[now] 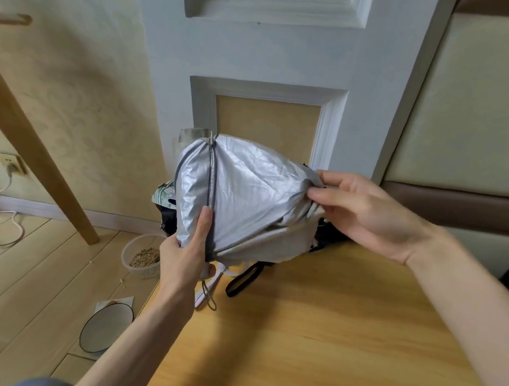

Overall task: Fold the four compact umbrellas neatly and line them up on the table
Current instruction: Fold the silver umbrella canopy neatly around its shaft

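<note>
Judging by what lies in front of you, you are early in the job: no folded umbrella is lined up on the bare part of the surface [326,339], and the silver umbrella [247,192] you hold is collapsed but not yet tidied. Your left hand [183,257] grips it low on its left side, fingers wrapped round bunched fabric and the thumb laid along a dark rib [211,173]. Your right hand [366,213] pinches the canopy's edge on the opposite side between thumb and fingertips, holding a panel stretched. The umbrella is raised above the far left corner of the surface, close to the white panelled wall. Its cloth is shiny, crinkled silver, ballooning loosely between grey-edged seams rather than lying in flat pleats, so the panels need smoothing, wrapping and fastening. A thin cord loop [209,297] dangles below your left hand; I take it for the wrist cord, though the handle is hidden. Behind and under the silver one, a heap of dark and patterned fabric [164,209] lies at the back edge of the surface, with a black strap [243,280] trailing toward you. That looks like the other umbrellas, unfolded, but how many lie there cannot be told. By my reading, all four are yet to be finished and set in a row.
</note>
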### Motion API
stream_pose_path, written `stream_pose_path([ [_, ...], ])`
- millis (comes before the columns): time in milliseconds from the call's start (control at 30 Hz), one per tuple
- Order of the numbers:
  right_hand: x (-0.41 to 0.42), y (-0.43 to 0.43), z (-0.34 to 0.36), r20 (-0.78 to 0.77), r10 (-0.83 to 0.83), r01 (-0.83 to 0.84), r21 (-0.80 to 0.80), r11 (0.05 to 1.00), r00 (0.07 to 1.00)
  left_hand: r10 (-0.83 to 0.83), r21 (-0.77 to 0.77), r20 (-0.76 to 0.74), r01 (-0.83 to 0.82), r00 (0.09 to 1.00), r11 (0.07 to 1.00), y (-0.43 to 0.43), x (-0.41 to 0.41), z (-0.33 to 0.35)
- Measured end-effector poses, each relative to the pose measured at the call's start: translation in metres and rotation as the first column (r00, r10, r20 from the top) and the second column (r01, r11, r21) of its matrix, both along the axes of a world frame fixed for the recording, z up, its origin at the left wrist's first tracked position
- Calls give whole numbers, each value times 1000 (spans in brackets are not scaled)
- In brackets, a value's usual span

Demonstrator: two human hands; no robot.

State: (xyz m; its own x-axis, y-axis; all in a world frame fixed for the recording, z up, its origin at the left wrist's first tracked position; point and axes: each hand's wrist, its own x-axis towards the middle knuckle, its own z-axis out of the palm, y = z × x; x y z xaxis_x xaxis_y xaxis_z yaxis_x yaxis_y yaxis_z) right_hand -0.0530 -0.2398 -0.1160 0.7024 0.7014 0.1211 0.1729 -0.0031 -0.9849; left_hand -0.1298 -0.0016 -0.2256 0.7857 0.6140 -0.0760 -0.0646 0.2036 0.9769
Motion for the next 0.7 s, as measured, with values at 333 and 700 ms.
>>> stream_pose_path([
  [333, 0, 23, 2, 477, 53, 225, -508, 832, 877, 5, -4, 34, -5, 999, 1000, 6, 0, 3],
  [700, 9, 17, -1, -28, 31, -37, -212, 977, 999, -26, 39, 85, 22, 996, 999, 4, 2, 4],
])
